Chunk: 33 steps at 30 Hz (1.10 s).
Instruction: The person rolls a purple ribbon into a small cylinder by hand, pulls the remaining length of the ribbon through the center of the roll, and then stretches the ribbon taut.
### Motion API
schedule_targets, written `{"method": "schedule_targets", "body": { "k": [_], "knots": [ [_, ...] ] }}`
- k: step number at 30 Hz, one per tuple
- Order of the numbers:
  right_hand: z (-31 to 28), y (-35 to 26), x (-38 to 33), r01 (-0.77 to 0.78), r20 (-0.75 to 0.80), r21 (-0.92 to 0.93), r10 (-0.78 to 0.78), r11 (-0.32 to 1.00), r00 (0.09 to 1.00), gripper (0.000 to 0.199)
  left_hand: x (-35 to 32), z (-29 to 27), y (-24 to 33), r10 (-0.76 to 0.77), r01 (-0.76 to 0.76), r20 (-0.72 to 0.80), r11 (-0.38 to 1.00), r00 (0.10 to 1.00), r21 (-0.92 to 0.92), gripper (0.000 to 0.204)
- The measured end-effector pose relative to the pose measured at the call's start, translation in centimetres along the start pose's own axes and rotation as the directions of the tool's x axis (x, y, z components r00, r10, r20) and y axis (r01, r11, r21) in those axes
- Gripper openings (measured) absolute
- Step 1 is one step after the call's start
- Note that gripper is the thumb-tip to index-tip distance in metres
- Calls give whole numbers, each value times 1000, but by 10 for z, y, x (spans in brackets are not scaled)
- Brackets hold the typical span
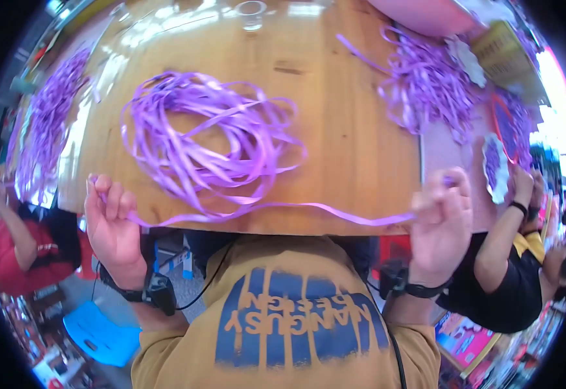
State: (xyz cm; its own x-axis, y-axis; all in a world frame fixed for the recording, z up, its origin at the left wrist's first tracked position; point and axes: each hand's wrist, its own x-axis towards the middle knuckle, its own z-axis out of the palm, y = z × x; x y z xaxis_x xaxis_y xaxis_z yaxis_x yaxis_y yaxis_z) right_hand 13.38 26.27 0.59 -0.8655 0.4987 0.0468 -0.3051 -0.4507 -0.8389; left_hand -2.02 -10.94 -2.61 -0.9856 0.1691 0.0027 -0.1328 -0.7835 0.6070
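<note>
A long purple ribbon [322, 209] stretches between my two hands along the table's near edge, sagging a little in the middle. My left hand [111, 217] is closed on one part of it at the left, the fingers curled. At the right, my right hand [442, 217] grips the other part, with a bit of purple showing by its fingertips. Just beyond the stretched length lies a loose coiled heap of purple ribbon [166, 146] on the wooden table [341, 136]. Whether the held length joins that heap I cannot tell.
More purple ribbon [425, 84] is piled at the right, near a cardboard box [507, 58] and a pink basin [425, 13]. Another ribbon pile [53, 123] lies far left. A clear cup [251, 14] stands at the back. People work on both sides; a blue stool [101, 334] is below left.
</note>
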Motion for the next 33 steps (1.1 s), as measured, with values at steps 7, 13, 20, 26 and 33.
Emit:
{"method": "schedule_targets", "body": {
  "k": [7,13,20,26,33],
  "knots": [
    [43,13,-21,-124,169,8,121,992,978,18,-20,85,-62,-223,154,114,889,968,430,11],
    [44,24,-24,-135,283,-60,146,989,948,16,-18,125,-91,-322,-171,572,746,754,644,13],
    [43,27,-22,-192,254,-86,208,978,945,14,-18,127,-109,-502,177,465,795,729,580,17],
    [43,32,-19,-220,272,-22,218,975,937,14,-14,121,-118,-461,89,516,801,722,592,19],
    [38,35,-16,-236,260,4,226,972,939,13,-12,127,-125,-225,-428,700,654,678,624,22]
  ]
}}
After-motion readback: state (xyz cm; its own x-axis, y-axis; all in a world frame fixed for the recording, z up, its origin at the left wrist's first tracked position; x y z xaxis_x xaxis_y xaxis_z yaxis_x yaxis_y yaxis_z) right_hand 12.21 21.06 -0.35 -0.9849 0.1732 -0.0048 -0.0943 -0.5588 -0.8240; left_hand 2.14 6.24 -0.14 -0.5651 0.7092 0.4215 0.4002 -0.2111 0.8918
